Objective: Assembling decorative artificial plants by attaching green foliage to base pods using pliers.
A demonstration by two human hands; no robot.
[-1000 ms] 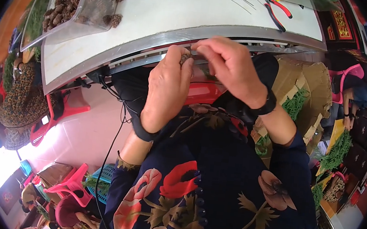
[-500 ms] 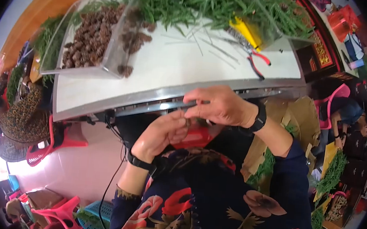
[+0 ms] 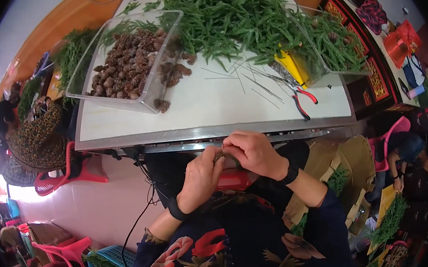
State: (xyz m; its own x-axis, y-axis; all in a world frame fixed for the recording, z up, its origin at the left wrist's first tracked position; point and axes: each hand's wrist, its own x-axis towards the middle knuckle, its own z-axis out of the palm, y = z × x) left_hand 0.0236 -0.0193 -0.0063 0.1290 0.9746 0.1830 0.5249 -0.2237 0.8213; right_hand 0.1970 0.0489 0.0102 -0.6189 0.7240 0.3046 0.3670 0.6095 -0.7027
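Just below the table's front edge, my left hand (image 3: 199,177) is closed round a small brown pine cone (image 3: 218,156), of which only a part shows between the fingers. My right hand (image 3: 259,156) meets it there, thumb and fingers pinched at the cone; what they grip is hidden. On the white table (image 3: 196,103) in front of both hands lie pliers (image 3: 303,102) with red and black handles and several thin wires (image 3: 267,93). A clear plastic bin (image 3: 119,104) at the left holds many pine cones (image 3: 127,68).
Green artificial sprigs (image 3: 230,19) are heaped at the far side, beside a yellow packet (image 3: 293,68) and a second clear bin (image 3: 341,71). An opened cardboard box (image 3: 352,170) stands to my right. Other people sit left and right. A black cable (image 3: 140,198) hangs at the left.
Both hands have dropped lower, away from the table edge. My right fingers have come down beside the left ones, and the pine cone now shows. The whole view has shifted slightly.
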